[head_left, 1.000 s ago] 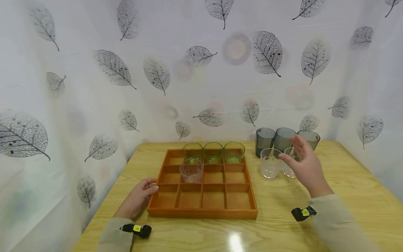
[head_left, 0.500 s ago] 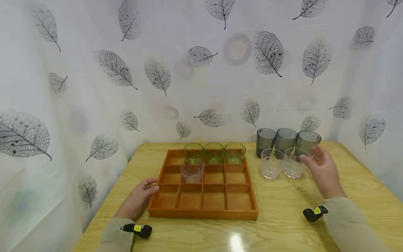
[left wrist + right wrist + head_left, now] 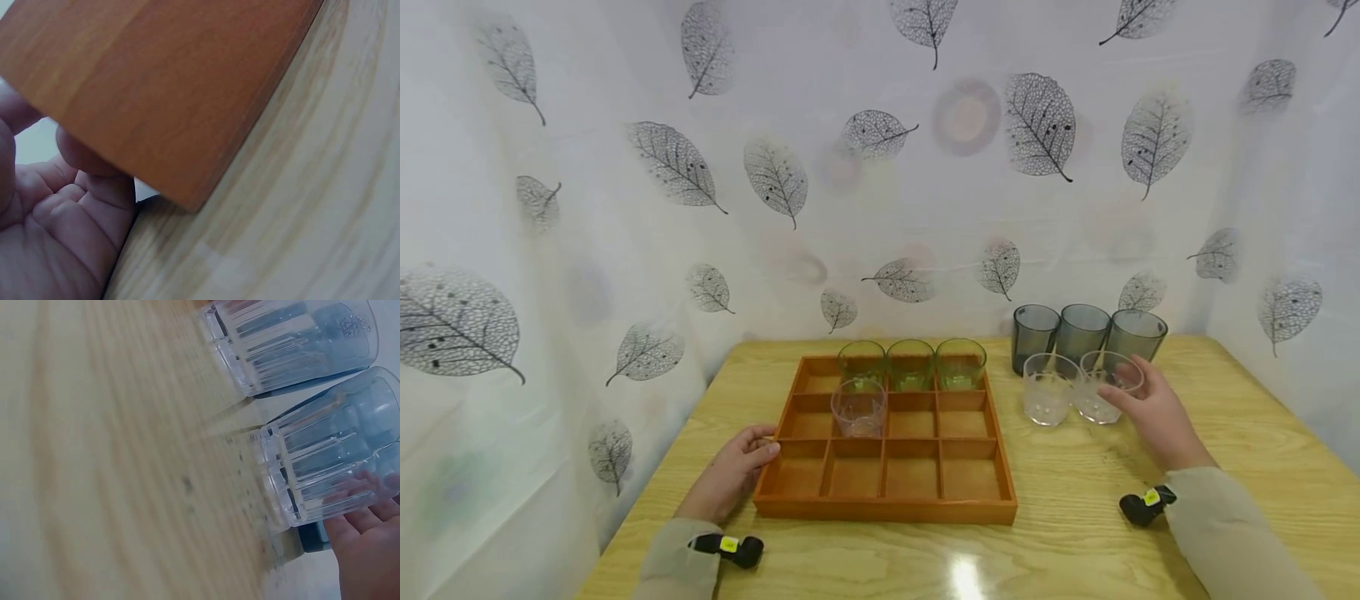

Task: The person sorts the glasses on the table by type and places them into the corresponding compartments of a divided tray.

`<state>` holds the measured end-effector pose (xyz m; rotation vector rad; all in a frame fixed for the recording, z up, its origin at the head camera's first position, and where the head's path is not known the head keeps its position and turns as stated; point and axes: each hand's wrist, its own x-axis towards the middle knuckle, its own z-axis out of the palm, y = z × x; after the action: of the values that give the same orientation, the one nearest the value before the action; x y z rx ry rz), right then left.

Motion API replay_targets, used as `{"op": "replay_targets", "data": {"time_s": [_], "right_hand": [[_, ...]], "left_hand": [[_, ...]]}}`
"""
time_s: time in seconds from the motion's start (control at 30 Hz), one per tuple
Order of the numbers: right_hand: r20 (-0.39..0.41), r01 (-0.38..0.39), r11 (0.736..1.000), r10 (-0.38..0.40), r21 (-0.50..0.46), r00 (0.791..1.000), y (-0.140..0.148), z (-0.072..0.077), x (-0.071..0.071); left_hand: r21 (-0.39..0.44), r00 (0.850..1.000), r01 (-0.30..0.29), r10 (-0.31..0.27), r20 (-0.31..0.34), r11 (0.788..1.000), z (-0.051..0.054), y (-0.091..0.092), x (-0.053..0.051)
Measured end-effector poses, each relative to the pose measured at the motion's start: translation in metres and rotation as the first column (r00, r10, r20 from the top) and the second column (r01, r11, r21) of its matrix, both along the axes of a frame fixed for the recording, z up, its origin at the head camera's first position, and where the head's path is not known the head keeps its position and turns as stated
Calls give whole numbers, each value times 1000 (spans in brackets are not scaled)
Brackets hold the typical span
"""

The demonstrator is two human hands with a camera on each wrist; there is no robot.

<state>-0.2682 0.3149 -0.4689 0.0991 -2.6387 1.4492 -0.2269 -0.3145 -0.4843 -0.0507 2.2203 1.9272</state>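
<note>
My right hand (image 3: 1161,421) is at the right-hand clear glass (image 3: 1101,408), thumb on its near side and fingers round its right side. Through that glass's wall in the right wrist view, some fingers (image 3: 362,487) show. A second clear glass (image 3: 1047,400) stands just left of it. At the left side of a wooden compartment tray (image 3: 883,510), my left hand (image 3: 730,471) rests its thumb and fingertips against the outer edge. One clear glass (image 3: 859,412) sits in the tray's middle row, second compartment from the left. Three green glasses (image 3: 912,371) fill the back row except its leftmost compartment.
Three grey tinted glasses (image 3: 1082,333) stand in a row behind the clear ones, at the table's back right. A leaf-printed white curtain (image 3: 820,75) hangs round the wooden table (image 3: 865,558). Each wrist wears a small black camera.
My right hand moved right past the two clear glasses, then came back left and closed in on the right-hand one. The left hand and the tray have stayed put.
</note>
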Motion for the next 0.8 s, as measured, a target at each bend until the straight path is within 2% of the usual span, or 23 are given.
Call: {"op": "replay_targets", "data": {"time_s": [0.53, 0.8], "right_hand": [[14, 9, 1000, -9, -16, 1000, -6, 0, -3], [20, -33, 998, 34, -57, 999, -4, 1, 3]], "left_hand": [[-5, 1000, -25, 25, 9, 1000, -2, 0, -1], [8, 1000, -12, 12, -1, 1000, 0, 1, 1]]}}
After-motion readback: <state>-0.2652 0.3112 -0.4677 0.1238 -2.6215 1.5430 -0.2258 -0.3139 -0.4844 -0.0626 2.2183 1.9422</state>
